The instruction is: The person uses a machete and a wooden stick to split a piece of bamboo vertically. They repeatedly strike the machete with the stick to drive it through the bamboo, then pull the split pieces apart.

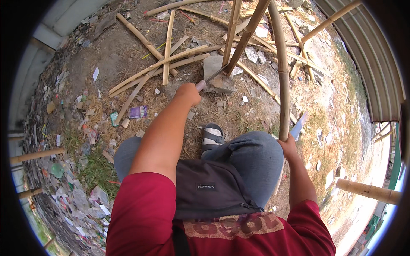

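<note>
My left hand, at the end of an outstretched arm, is closed on the pale handle of a knife. Its narrow dark blade reaches the foot of two upright bamboo pieces, beside a grey stone block. My right hand, by my right knee, is closed around the lower part of a long bamboo pole that rises past the top of the view. A pale bluish pointed piece sticks out beside that hand; I cannot tell whether the hand holds it too.
Split bamboo strips lie crossed on the ground ahead, more at the far right. Rubble and litter cover the ground at left, with a purple packet. A bamboo post juts in at right, near a corrugated metal sheet.
</note>
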The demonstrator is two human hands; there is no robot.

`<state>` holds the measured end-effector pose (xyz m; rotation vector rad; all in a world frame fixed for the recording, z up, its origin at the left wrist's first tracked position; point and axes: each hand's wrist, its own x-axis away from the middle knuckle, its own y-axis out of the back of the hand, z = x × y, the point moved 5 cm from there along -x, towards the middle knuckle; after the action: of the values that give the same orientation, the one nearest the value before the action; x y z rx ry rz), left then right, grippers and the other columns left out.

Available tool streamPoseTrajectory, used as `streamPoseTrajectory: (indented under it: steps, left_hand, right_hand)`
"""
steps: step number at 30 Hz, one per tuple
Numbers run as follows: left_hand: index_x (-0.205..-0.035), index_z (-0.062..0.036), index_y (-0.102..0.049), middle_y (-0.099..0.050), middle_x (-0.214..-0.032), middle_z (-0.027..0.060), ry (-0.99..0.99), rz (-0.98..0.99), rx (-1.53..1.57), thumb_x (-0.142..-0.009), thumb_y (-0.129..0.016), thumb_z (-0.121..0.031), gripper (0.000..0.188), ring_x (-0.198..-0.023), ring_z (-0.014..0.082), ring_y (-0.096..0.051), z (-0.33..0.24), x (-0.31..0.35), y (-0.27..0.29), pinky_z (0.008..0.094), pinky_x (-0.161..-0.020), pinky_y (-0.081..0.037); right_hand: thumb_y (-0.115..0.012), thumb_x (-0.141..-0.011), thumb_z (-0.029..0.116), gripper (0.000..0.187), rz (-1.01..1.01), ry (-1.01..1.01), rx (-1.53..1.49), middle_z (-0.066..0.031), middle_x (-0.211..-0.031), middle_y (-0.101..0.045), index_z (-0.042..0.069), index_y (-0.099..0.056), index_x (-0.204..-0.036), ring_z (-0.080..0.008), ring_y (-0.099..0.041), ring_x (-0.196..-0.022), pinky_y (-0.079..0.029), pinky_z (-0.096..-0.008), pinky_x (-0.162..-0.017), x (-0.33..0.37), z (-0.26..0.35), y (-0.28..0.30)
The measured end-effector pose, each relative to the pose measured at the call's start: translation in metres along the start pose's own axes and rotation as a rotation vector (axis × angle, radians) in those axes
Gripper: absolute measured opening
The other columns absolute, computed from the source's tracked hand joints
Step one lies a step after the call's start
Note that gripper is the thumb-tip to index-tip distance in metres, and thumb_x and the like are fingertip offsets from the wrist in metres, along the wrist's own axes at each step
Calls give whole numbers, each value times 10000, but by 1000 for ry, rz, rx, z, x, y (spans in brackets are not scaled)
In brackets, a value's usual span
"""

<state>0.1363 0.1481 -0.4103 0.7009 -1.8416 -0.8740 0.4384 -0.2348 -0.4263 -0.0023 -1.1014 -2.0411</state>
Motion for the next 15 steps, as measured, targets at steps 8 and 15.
streamPoseTrajectory:
  steps: [8,15]
  left_hand:
    - [-1166,10,-700,-698,-1137,255,17,90,-111,-828,-659,-171,386,-1079,387,-679,-1,-8,5,450,-926,-543]
    - [-1168,-5,-716,-696,-1177,233,36,62,-6,-836,-680,-154,365,-1103,369,-677,-13,-4,6,420,-934,-549]
  right_hand:
    - [-759,-805,208,459,252,-134,-10,-181,-937,-699,-44,-595,-1152,-263,-695,-819,-555,-402,-713,8,-46,-29]
    - [-657,-814,34,350,17,-160,-192,-98,-766,-612,-48,-543,-1134,-166,-597,-553,-504,-332,-506,29,35,46]
